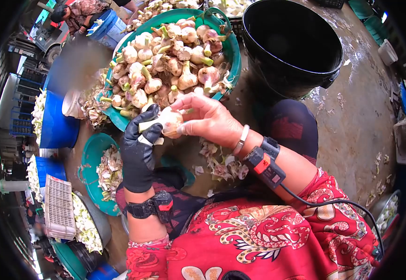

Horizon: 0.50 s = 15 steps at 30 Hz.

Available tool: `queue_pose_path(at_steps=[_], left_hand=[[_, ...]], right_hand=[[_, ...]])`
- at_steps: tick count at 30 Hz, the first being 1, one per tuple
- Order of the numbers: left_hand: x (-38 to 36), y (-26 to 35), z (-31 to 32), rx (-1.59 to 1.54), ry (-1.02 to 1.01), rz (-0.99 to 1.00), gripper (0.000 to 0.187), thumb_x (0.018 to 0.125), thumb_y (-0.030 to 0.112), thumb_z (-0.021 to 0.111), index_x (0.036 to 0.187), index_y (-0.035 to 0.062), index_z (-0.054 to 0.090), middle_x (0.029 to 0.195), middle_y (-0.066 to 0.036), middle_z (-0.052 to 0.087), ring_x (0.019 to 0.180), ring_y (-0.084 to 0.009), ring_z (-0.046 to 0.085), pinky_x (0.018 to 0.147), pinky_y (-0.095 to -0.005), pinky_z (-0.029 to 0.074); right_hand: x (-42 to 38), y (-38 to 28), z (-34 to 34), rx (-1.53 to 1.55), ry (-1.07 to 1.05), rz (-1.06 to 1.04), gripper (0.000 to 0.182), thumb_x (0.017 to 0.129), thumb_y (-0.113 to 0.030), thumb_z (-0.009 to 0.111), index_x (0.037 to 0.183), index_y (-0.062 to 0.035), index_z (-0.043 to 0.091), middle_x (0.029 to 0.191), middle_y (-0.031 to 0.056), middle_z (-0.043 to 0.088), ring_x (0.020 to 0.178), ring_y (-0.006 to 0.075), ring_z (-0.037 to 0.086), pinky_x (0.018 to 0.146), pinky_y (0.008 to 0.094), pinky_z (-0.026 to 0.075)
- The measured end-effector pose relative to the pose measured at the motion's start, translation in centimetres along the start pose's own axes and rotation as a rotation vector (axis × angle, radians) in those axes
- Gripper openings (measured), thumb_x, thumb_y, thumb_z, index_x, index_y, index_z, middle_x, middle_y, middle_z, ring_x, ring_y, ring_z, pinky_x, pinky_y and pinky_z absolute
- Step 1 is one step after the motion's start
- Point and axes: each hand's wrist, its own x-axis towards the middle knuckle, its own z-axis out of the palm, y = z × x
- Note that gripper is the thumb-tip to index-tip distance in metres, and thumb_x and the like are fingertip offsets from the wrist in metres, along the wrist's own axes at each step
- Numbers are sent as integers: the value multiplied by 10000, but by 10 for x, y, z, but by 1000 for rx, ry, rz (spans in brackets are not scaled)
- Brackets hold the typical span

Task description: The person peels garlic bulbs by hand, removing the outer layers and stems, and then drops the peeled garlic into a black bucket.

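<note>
A garlic bulb (170,120) with a pale stem is held between my two hands, just below the heaped basin. My left hand (140,144), in a black glove, is closed round the stem side, and something thin and white shows between its fingers. Bare and with a band at the wrist, my right hand (207,119) has its fingers and thumb on the bulb's right side. Above them a green basin (236,51) holds many garlic bulbs (186,77) with short cut stems.
A black bucket (292,42) stands upper right. Peelings (221,163) lie on the wet floor. A smaller green basin (91,170) holds skins at left, near blue tubs (60,121) and a pale crate (59,205). Another person (79,16) bends at upper left.
</note>
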Motion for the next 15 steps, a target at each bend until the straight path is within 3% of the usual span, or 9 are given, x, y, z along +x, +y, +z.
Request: queue_pose_path(at_steps=[2, 6, 8, 15], left_hand=[[-1, 6, 1, 76, -14, 18, 328, 815, -28, 615, 1142, -16, 597, 1229, -135, 585, 1136, -203, 546, 989, -330, 419], [-1, 12, 3, 231, -19, 12, 323, 797, -42, 625, 1119, -26, 608, 1211, -131, 596, 1114, -192, 560, 969, -319, 435], [-1, 13, 3, 228, -22, -6, 322, 788, -41, 637, 1109, -28, 612, 1198, -127, 603, 1097, -190, 569, 955, -313, 444], [-1, 19, 4, 366, -93, 3, 293, 758, -16, 676, 1050, -12, 644, 1077, -106, 647, 1000, -174, 608, 887, -298, 479]], right_hand=[[4, -3, -5, -91, 44, -49, 296, 727, 7, 715, 1002, -72, 642, 894, 2, 635, 837, 84, 602, 733, 260, 512], [2, -13, -8, -409, 36, -64, 228, 759, 25, 700, 961, -67, 648, 952, 0, 593, 847, 92, 569, 761, 238, 488], [3, -11, -8, -661, 12, -408, 183, 728, 6, 719, 877, -81, 655, 844, 11, 561, 760, 103, 552, 688, 237, 467], [1, -18, -6, -683, -58, -309, 193, 674, 14, 711, 820, -79, 626, 761, 24, 541, 687, 138, 543, 630, 269, 449]])
